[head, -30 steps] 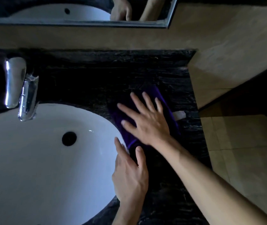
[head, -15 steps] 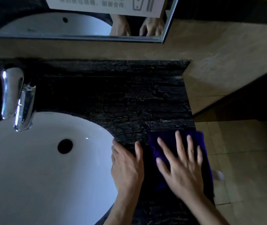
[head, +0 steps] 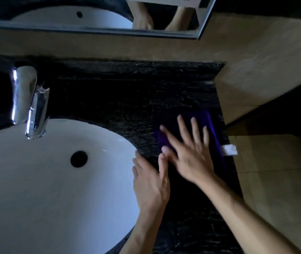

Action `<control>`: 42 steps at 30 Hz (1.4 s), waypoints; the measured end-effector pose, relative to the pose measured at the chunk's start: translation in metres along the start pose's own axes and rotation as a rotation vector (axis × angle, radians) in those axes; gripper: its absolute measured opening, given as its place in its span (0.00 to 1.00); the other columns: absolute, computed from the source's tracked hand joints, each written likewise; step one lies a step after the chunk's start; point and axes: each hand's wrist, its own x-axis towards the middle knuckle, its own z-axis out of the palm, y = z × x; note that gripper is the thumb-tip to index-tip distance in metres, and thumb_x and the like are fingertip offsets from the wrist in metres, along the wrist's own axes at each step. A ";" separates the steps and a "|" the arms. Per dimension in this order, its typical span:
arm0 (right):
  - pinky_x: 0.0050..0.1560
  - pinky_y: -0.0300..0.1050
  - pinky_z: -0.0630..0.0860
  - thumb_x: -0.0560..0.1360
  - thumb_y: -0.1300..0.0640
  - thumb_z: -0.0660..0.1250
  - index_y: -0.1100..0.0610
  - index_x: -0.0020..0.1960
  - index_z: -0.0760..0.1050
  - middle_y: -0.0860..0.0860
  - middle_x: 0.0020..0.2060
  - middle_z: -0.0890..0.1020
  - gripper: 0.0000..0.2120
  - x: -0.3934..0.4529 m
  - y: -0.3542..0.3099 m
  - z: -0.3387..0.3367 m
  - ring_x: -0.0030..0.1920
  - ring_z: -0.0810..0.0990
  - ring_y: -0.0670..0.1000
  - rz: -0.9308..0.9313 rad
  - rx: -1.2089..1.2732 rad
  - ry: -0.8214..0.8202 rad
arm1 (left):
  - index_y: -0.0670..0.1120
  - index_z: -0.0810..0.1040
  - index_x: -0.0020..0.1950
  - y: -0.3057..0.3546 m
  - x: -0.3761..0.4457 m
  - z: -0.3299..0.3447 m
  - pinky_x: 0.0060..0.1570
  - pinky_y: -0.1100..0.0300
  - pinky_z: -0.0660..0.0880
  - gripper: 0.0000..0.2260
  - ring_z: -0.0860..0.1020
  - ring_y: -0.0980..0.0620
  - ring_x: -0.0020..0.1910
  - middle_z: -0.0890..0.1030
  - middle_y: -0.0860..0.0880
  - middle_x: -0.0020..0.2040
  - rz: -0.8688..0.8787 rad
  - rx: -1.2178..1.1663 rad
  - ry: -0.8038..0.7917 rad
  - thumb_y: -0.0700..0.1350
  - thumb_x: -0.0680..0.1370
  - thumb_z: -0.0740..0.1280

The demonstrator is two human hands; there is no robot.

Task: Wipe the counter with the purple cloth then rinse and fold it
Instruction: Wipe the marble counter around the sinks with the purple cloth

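Wiping goes on: the right hand (head: 188,153), fingers spread flat on the purple cloth (head: 212,123), has pushed it back up the dark counter (head: 127,99) from the front edge, while the left hand (head: 150,182) stays flat by the sink (head: 45,180).

**Bare hands and forearms**

Both hands are bare: the left hand (head: 150,182) and the right hand (head: 188,153) show no gloves, rings or watch. Both forearms are uncovered to the frame's edge, with no sleeve in view. Fingernails look short and unpainted.
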 end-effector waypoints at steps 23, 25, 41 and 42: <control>0.76 0.71 0.54 0.79 0.32 0.47 0.35 0.80 0.53 0.52 0.82 0.57 0.30 0.081 -0.128 0.005 0.80 0.55 0.65 -0.068 -0.082 0.020 | 0.38 0.78 0.60 -0.144 0.171 -0.246 0.58 0.40 0.70 0.15 0.74 0.32 0.58 0.77 0.34 0.59 0.018 0.227 0.683 0.38 0.75 0.60; 0.76 0.71 0.53 0.79 0.32 0.46 0.36 0.80 0.54 0.53 0.82 0.57 0.30 0.100 -0.151 0.004 0.80 0.55 0.65 -0.072 -0.066 0.029 | 0.37 0.75 0.65 -0.133 0.215 -0.268 0.61 0.39 0.68 0.21 0.73 0.31 0.63 0.75 0.33 0.64 0.090 0.398 0.596 0.46 0.76 0.58; 0.79 0.64 0.53 0.80 0.36 0.44 0.38 0.79 0.58 0.47 0.82 0.60 0.28 0.123 -0.088 -0.005 0.81 0.56 0.57 0.186 -0.012 0.067 | 0.35 0.63 0.77 -0.082 0.253 -0.258 0.75 0.36 0.56 0.52 0.57 0.28 0.78 0.56 0.25 0.77 0.256 0.639 0.264 0.64 0.74 0.19; 0.79 0.65 0.52 0.80 0.36 0.43 0.38 0.79 0.57 0.48 0.82 0.59 0.29 0.118 -0.084 -0.006 0.81 0.55 0.57 0.250 -0.011 0.057 | 0.35 0.62 0.78 -0.082 0.253 -0.257 0.75 0.36 0.56 0.51 0.57 0.27 0.78 0.57 0.25 0.77 0.258 0.636 0.277 0.63 0.74 0.19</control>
